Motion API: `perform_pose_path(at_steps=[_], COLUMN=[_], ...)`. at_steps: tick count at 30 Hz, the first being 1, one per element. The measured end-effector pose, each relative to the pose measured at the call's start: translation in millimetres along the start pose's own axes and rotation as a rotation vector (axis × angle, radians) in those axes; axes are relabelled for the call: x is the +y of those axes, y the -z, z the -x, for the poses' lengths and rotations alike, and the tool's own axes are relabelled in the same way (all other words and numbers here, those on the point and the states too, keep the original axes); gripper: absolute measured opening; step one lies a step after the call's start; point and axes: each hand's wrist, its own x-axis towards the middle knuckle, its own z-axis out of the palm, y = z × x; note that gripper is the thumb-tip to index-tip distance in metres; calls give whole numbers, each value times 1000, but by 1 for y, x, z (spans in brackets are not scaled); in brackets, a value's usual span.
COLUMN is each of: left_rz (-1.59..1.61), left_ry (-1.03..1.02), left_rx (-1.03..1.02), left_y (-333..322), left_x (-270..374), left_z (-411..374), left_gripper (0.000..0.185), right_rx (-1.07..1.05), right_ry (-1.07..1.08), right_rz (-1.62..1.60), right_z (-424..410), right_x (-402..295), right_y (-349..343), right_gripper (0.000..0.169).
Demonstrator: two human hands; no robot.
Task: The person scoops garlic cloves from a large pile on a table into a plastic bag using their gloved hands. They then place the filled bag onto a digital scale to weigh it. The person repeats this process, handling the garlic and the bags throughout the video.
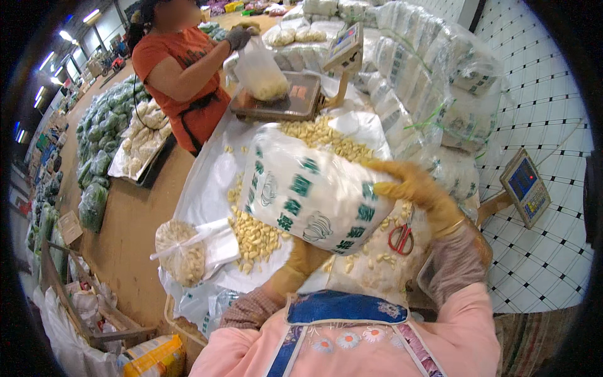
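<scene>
A large white plastic bag with green printing and garlic bulb drawings (pixel 313 191) is tilted over the table between my gloved hands. My right hand (pixel 417 191) grips its right end from above. Under its lower edge, my left hand (pixel 299 264) supports it, partly hidden by the bag. Loose peeled garlic cloves (pixel 256 235) lie beside and behind it on white sheeting. Red-handled scissors (pixel 401 239) rest near my right forearm. A knotted clear bag of cloves (pixel 180 252) sits at the left table edge.
Across the table a person in an orange shirt (pixel 181 75) holds a translucent bag of cloves (pixel 264 77) on a platform scale (pixel 301 96). Wrapped, printed sacks (pixel 405 52) are stacked behind. A second scale display (pixel 524 188) stands at right. A wooden frame (pixel 113 320) is at lower left.
</scene>
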Motion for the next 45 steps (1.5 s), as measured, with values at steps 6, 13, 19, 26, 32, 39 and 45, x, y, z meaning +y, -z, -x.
perform_pose_path(at_steps=[6, 13, 19, 26, 32, 39, 45], left_rz=[-348, -234, -82, -986, -1020, -1457, -1433], left_ry=[-44, 79, -128, -212, -430, -491, -473], left_rx=[-398, -551, 47, -230, -124, 266, -152], left_y=[-41, -17, 48, 67, 89, 61, 33], left_x=[-4, 47, 95, 123, 98, 127, 118], left_z=[47, 77, 56, -1, 7, 5, -28], left_gripper=[47, 48, 39, 40, 19, 19, 18], right_rx=[-296, -524, -521, -86, 60, 241, 232], right_ry=[256, 11, -399, 101, 336, 465, 427], right_rz=[236, 36, 180, 273, 738, 789, 770], right_z=[-51, -89, -62, 12, 15, -2, -11], right_x=[-103, -8, 75, 33, 33, 49, 33], right_y=[-34, -161, -87, -77, -93, -90, -87], right_gripper=[42, 44, 69, 71, 29, 7, 7])
